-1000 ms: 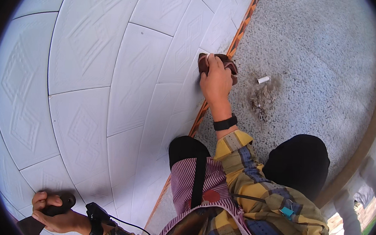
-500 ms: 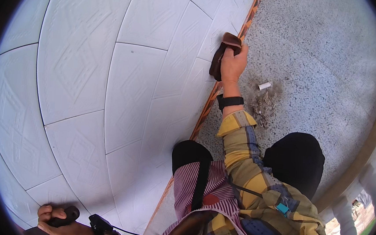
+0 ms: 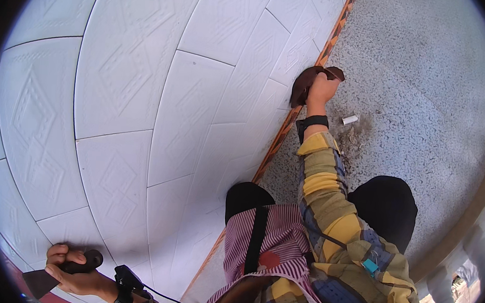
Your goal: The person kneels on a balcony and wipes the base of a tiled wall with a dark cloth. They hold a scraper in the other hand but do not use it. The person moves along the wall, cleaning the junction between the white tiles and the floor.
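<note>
My right hand grips a bunched brown cloth low on the wall, beside the orange patterned border strip. Part of the cloth lies over the strip. At the lower left, my left hand is wrapped round the dark handle of a putty knife, its flat blade pointing down to the left. Behind that hand stands the white tiled wall, with raised diamond patterns.
On the speckled grey floor lies a small white cylinder next to a patch of dirt and debris. My knees bend over the floor. A curved tan ledge with white balusters edges the right side.
The view has shifted, so the wall sits further right. My right hand and the cloth are lower and further right, the cloth differently folded. More of the putty knife's blade shows at my left hand.
</note>
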Demonstrator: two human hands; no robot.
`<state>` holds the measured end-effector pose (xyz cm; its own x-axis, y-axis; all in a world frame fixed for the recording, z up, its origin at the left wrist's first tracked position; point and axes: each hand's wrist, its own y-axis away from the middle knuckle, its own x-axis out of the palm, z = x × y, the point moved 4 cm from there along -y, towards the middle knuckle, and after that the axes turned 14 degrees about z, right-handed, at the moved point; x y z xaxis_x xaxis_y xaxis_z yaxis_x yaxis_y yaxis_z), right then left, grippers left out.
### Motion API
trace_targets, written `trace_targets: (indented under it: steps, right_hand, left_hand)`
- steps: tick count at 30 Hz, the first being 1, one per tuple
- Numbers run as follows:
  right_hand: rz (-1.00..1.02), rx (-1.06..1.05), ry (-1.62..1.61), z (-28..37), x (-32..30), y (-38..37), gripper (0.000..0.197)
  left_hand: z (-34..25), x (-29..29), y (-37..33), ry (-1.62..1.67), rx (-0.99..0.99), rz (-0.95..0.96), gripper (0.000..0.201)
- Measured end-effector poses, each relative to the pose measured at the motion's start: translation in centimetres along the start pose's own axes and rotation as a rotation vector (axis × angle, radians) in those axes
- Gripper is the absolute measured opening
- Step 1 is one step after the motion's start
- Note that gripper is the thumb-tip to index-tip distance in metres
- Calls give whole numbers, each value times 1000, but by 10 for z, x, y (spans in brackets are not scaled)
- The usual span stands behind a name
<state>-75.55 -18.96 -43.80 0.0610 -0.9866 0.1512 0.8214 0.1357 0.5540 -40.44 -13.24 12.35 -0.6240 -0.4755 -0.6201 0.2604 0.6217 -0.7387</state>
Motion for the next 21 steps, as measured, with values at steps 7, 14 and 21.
trace_targets:
  steps: [7,14,21]
  right_hand:
    - [366,-181,-472,56,8,134,24]
    - [185,-264,-273,-34,-7,133,34]
    - [348,73,-131,-76,-24,180,39]
  left_hand:
    - [-5,2,1,-50,9,-5,45]
    - [5,-7,2,-3,10,-5,38]
    - [10,-8,1,-20,30,34,43]
